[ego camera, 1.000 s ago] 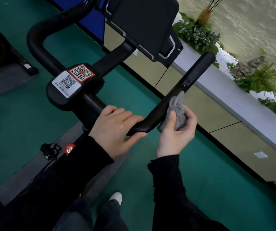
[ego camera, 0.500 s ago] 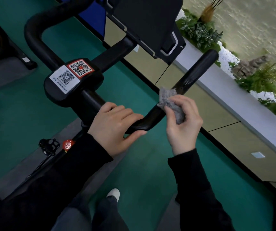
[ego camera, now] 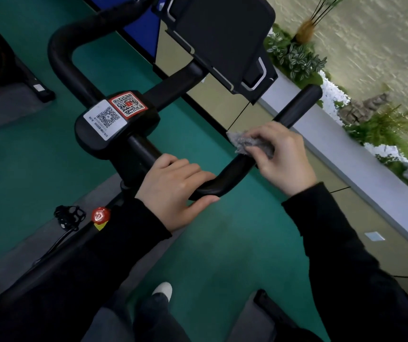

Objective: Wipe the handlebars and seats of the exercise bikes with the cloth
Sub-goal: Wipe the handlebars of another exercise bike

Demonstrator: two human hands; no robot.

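Observation:
A black exercise-bike handlebar (ego camera: 296, 107) curves across the middle of the head view. My left hand (ego camera: 173, 186) grips its near bend, fingers over the top and thumb underneath. My right hand (ego camera: 282, 156) holds a crumpled grey cloth (ego camera: 247, 144) wrapped over the right-hand bar, just up from the bend. The bar's far tip shows bare beyond my fingers. The left loop of the handlebar (ego camera: 60, 45) is untouched. The seat is out of view.
A centre block with two QR stickers (ego camera: 116, 117) sits on the stem, with a black tablet holder (ego camera: 222, 38) above it. A red knob (ego camera: 100, 214) and pedal (ego camera: 69, 217) lie below. A planter ledge (ego camera: 346, 144) runs along the right. Another machine's base (ego camera: 37, 88) is at far left.
My right hand with the cloth has slid up the right bar, from beside the bend toward the tip, turning over the top of the bar. My left hand kept its grip.

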